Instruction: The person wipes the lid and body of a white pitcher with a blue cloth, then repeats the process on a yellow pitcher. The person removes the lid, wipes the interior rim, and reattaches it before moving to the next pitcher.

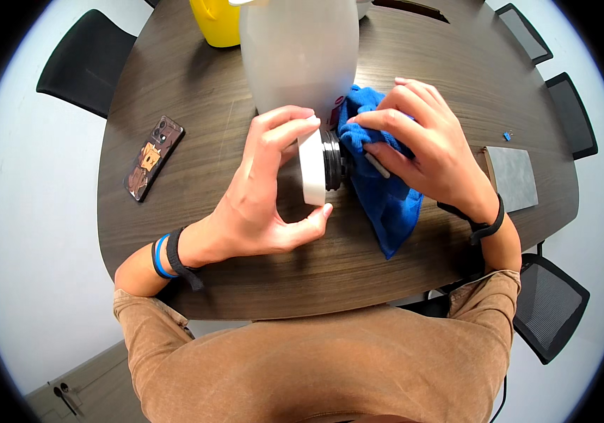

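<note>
My left hand (pixel 267 183) grips a white round lid (pixel 312 169) by its rim, thumb below and fingers above. The lid is held on edge, and its black threaded inner part (pixel 332 161) faces right. My right hand (pixel 425 137) pinches a bunched blue cloth (pixel 390 208) close against that black part; whether they touch I cannot tell. The cloth's lower corner hangs toward me, and a small pale strip (pixel 377 166) shows below my right fingers. Just beyond both hands stands a large cloudy white container (pixel 300 56), its top out of view.
A yellow container (pixel 216 21) stands at the far left of the dark wooden table (pixel 196 261). A phone in a patterned case (pixel 152 158) lies left, a grey notebook (pixel 513 178) right, near a small blue item (pixel 507 136). Black chairs (pixel 87 63) surround the table.
</note>
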`<state>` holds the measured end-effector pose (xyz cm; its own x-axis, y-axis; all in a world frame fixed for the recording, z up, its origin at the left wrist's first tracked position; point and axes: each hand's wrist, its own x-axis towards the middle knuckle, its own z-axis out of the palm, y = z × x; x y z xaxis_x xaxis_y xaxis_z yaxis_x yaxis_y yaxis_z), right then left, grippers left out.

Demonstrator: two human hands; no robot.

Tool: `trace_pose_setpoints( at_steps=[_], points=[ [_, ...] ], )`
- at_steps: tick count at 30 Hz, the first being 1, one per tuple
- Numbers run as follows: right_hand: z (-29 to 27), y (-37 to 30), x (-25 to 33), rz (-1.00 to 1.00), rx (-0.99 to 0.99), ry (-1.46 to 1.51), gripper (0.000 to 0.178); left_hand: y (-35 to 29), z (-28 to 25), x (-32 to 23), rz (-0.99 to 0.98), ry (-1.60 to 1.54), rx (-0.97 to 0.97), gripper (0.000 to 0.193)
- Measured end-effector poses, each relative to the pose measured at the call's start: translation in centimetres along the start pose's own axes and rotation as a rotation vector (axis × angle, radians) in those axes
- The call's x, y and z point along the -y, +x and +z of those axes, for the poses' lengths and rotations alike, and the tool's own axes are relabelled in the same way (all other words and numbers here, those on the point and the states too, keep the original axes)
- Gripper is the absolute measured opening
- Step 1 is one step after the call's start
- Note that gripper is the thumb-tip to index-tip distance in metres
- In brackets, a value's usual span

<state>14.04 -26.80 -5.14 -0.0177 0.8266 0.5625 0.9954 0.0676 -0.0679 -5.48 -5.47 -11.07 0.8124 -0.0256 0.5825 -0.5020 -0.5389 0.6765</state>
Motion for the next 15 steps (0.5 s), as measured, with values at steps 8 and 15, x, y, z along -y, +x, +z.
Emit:
trace_pose_setpoints(
  at_steps=[8, 15],
  points=[
    [0.34, -0.18, 0.11, -0.221, -0.132, -0.126, 0.044, 0.06, -0.34, -0.38, -0.072, -0.019, 0.077, 0.098],
    [0.93, -0.08, -0.73, -0.157, -0.091, -0.076, 0.043, -0.14, -0.08, 0.00, -0.006, -0.178, 0.026, 0.101]
  ],
)
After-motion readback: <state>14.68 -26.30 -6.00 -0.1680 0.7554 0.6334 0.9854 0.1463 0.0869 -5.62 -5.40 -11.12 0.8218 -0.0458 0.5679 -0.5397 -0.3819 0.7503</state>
